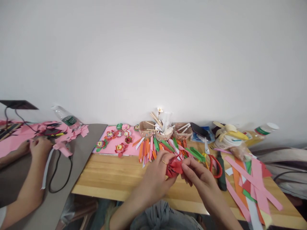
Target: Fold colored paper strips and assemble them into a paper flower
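Note:
A red folded-paper flower [174,168] is held between my two hands above the front of the wooden table. My left hand [158,174] is closed around its left side, a ring on one finger. With thumb and fingers, my right hand [198,174] pinches a petal on its right side. Just behind lie folded paper strips [150,148] in orange, pink, green and white. Red-handled scissors [212,163] lie beyond my right hand, next to a dark green tube-shaped thing [222,174]. The flower's underside is hidden by my fingers.
Finished paper flowers [120,148] sit on a pink sheet at the back left. Small baskets [147,128] with sticks stand by the wall. Loose paper strips [257,182] cover the right side. At the far left, another person's hands [39,147] work over pink paper.

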`<state>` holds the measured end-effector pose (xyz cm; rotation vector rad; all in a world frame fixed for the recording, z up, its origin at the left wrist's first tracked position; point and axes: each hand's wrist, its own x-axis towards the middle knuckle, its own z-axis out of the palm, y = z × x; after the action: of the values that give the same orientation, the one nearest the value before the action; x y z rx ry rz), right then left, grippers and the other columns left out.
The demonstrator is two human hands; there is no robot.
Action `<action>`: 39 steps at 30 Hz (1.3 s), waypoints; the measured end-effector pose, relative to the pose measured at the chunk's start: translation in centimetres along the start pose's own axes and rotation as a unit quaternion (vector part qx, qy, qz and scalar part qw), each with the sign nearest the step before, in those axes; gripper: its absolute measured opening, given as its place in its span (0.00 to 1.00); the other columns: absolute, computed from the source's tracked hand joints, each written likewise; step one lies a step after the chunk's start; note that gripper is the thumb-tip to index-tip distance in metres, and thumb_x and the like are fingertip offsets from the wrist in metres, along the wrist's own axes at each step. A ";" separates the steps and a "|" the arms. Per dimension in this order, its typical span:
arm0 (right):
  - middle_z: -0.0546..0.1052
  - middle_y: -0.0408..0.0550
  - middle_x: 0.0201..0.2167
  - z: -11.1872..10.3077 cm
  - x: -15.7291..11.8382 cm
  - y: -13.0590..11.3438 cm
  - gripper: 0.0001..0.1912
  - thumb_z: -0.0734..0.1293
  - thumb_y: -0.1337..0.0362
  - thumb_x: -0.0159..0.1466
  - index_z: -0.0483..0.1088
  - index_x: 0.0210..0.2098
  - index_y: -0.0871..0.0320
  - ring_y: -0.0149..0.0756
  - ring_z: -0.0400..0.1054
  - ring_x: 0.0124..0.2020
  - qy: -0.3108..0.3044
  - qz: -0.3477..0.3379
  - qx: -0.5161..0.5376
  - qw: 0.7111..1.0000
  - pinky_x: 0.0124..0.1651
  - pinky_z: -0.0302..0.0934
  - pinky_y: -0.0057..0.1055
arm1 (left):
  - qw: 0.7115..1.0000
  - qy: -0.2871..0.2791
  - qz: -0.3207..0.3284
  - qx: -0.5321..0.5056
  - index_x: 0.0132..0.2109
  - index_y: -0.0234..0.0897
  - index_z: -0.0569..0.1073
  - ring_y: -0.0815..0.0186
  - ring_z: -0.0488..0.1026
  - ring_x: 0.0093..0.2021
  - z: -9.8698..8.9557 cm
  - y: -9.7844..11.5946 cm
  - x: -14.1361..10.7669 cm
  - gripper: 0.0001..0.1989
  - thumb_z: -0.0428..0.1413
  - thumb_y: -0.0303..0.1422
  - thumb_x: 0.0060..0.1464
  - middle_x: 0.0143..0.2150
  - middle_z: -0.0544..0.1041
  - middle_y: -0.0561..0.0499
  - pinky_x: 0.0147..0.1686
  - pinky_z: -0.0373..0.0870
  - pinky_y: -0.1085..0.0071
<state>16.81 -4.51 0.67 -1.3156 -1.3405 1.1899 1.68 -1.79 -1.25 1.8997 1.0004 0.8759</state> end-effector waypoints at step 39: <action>0.62 0.39 0.18 -0.9 0.4 1.0 0.20 0.63 0.47 0.58 0.64 0.21 0.57 0.30 0.56 0.20 0.050 -0.021 -0.080 0.995 0.22 0.52 0.24 | 0.845 0.040 -0.107 -0.523 0.42 0.41 0.63 0.72 0.69 0.29 0.7 0.7 0.0 0.30 0.70 0.33 0.32 0.36 0.70 0.55 0.30 0.68 0.75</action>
<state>17.81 -4.12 -0.19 -1.4350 -1.4063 0.9911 2.47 -2.23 -0.95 0.8070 0.5448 1.0636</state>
